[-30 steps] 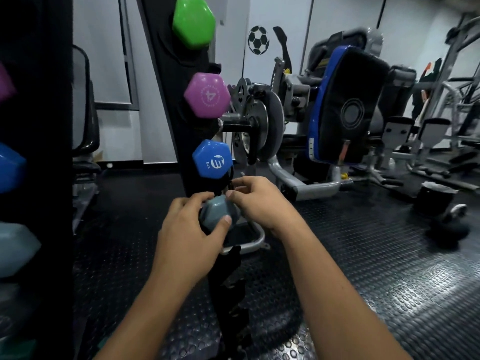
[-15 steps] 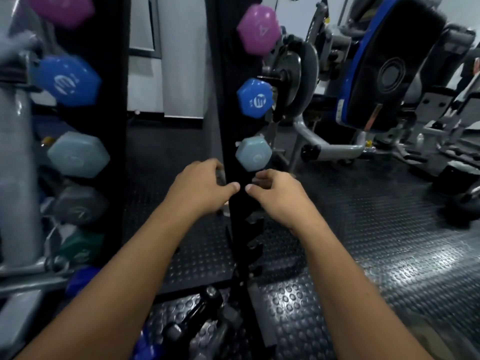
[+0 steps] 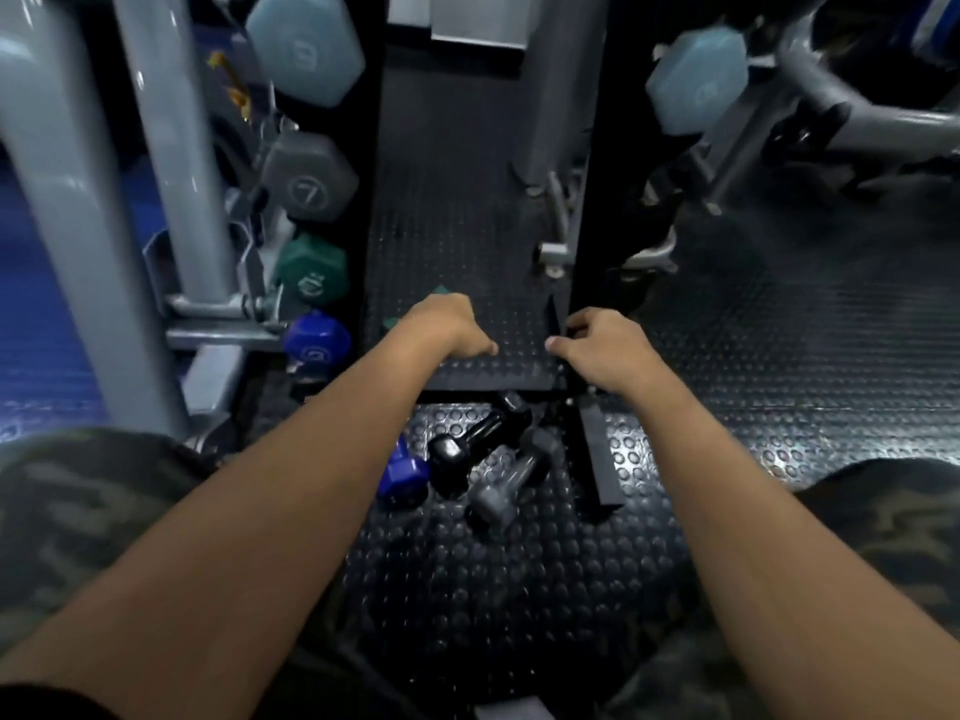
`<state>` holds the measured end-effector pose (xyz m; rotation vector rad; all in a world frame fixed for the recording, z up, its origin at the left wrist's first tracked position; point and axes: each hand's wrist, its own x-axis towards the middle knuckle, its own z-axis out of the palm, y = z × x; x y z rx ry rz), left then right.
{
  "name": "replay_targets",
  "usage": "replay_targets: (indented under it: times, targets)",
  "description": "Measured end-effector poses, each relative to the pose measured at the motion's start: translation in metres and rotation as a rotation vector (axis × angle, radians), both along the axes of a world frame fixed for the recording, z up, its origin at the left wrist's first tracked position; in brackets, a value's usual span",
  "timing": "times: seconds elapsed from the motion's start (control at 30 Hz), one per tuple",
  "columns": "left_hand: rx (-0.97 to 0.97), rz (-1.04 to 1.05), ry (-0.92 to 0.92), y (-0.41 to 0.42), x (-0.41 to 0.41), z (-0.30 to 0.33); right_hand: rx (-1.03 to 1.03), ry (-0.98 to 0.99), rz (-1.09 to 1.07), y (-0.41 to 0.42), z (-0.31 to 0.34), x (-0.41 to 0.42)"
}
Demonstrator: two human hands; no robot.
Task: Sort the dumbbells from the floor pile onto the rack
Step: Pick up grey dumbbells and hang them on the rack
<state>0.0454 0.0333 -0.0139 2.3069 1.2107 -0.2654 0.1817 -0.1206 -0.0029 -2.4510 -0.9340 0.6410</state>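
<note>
A small pile lies on the rubber floor below my hands: a black dumbbell [image 3: 470, 444], a grey dumbbell [image 3: 511, 478] and a blue dumbbell [image 3: 402, 472] partly hidden by my left forearm. My left hand [image 3: 449, 327] and my right hand [image 3: 602, 345] hover above the pile with loosely curled fingers and hold nothing. A green dumbbell [image 3: 440, 292] peeks out from behind my left hand. The black rack post [image 3: 584, 200] stands just right of centre and carries a pale blue dumbbell [image 3: 696, 83] near its top.
The rack's left side [image 3: 363, 148] holds a pale blue [image 3: 306, 46], a grey [image 3: 311, 176], a green [image 3: 310, 270] and a blue dumbbell [image 3: 317, 345]. Grey machine frame tubes [image 3: 78, 200] stand at the left. The rack's foot [image 3: 597, 454] lies beside the pile. My camouflage-clad knees frame the bottom corners.
The pale blue dumbbell went from both hands onto the rack. My hands let go and dropped toward the floor, and my view tilted down to the pile.
</note>
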Motion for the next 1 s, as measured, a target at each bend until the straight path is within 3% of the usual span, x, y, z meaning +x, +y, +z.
replay_targets:
  times: [0.23,1.0]
  targets:
    - [0.023,-0.037,0.19,0.004,-0.028,-0.07,-0.177,0.019,0.053,0.003,-0.063,-0.016]
    - [-0.032,0.137,0.19,0.012,-0.046,-0.14,-0.172,0.147,0.157,0.036,-0.141,-0.017]
